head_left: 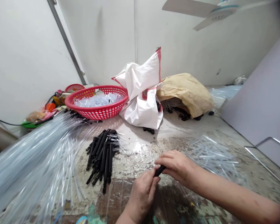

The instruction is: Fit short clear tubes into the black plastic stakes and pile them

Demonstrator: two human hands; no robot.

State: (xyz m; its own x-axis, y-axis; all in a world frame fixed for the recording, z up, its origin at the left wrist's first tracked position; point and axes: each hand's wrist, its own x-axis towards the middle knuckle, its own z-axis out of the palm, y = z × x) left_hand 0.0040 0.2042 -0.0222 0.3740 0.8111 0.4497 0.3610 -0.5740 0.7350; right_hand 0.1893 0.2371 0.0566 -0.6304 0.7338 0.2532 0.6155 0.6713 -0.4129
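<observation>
Near the table's front, my left hand (143, 191) is closed round a short black tube-like part (160, 170). My right hand (174, 165) meets it from the right, its fingers closed at the far end of the same part. Whether a thin clear tube is also between the right fingers is hidden. Left of my hands lies a pile of black tube-like parts (103, 155), some with clear tubes sticking out at the back. A loose heap of short clear tubes (215, 157) lies just beyond my right forearm.
Long clear tubes (37, 155) spread over the left side. Behind stand a red perforated basket (96, 112) of clear pieces, a white sack (142, 81) and a brown paper bag (188, 91) over black parts. A bent metal wire frame (267, 158) sits by the right panel.
</observation>
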